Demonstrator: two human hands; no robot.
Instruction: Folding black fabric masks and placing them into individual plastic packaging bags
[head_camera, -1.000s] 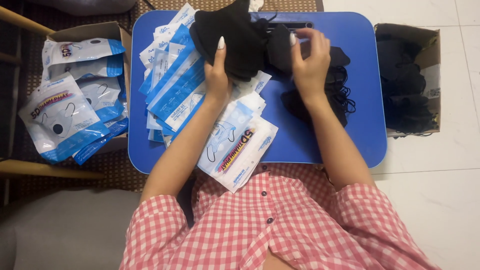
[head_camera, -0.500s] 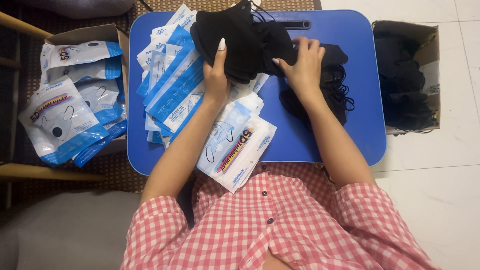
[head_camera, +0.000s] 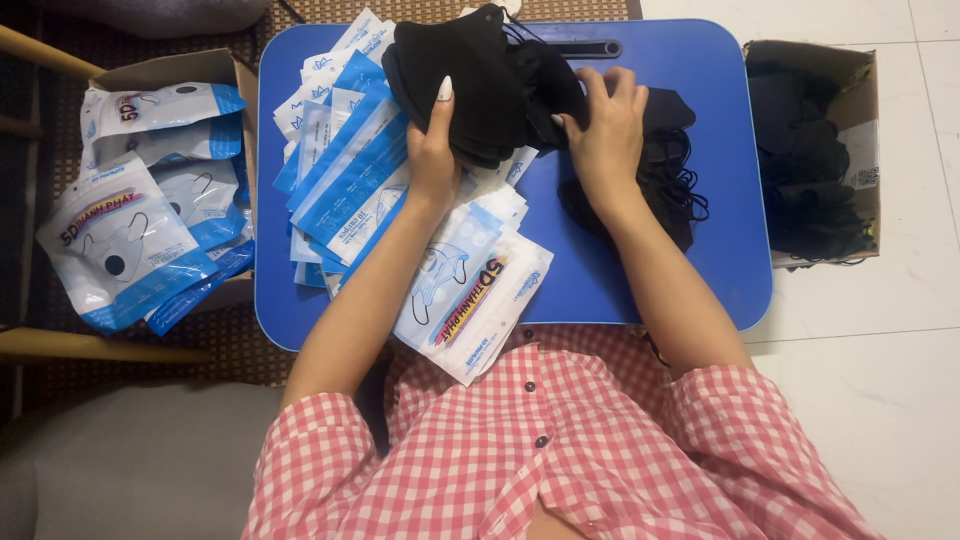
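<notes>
Near the table's (head_camera: 700, 280) far edge, hands grip masks (head_camera: 480, 80).

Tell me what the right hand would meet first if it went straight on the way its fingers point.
The right hand points toward the far left, at the stack of black masks held by the left hand. It already touches that stack, so it would likely push into it first.

Bare blue table (head_camera: 720, 250) lay open along the right side and near edge, where a hand could pass. Fanned mask pouches (head_camera: 345, 180) crowded the left half; loose black masks (head_camera: 665, 185) cluttered the middle. Cardboard boxes (head_camera: 860, 90) flanked both ends.
</notes>
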